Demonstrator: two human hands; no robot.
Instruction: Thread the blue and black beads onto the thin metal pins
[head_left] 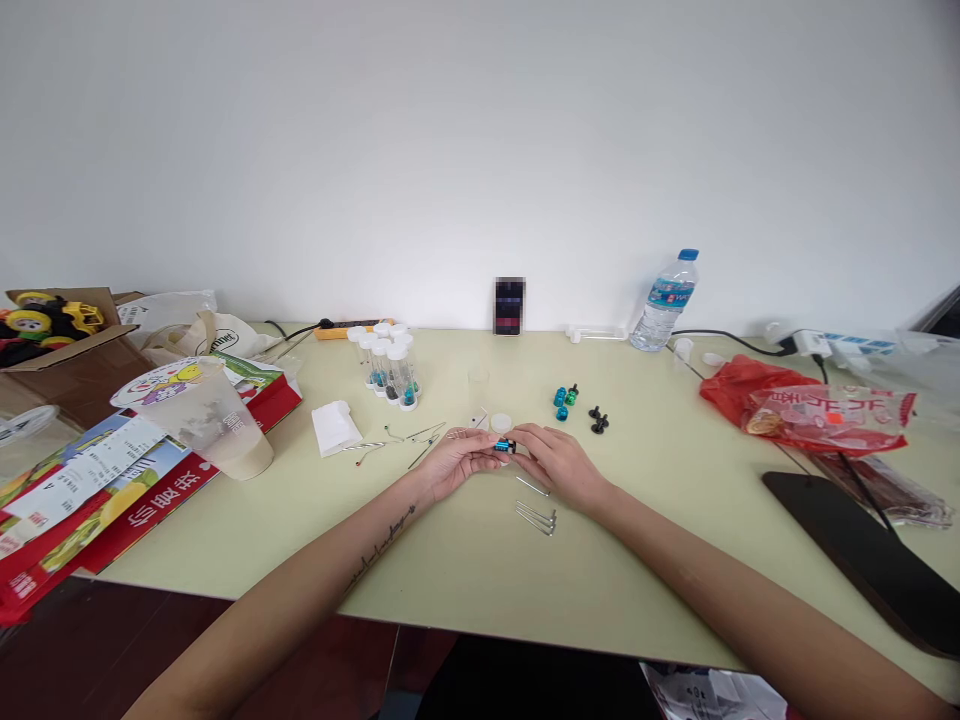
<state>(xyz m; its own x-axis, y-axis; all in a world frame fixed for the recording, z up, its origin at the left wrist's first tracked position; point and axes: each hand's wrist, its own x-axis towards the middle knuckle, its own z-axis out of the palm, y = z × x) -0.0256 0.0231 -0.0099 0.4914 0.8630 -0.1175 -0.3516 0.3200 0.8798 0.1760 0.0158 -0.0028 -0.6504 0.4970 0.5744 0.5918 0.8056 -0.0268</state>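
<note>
Just above the table, both my hands come together on a small blue and black part (pixel 504 445); its exact kind is too small to make out. My left hand (pixel 459 464) pinches its blue side between thumb and fingers. The fingers of my right hand (pixel 561 464) close on its darker end. A white round cap (pixel 501 423) is right behind the part. Below my right hand lie several thin metal pins (pixel 535 517). Blue and green metallic pieces (pixel 562 400) and black screw-like pieces (pixel 598 420) are grouped farther right.
Clear tubes with white caps (pixel 390 365) stand behind left, near thin metal tools (pixel 397 438) and a folded white tissue (pixel 335 428). A drink cup (pixel 214 420) is at left. A phone (pixel 509 306) and water bottle (pixel 666 300) lean at the wall; a red bag (pixel 754 385) lies right.
</note>
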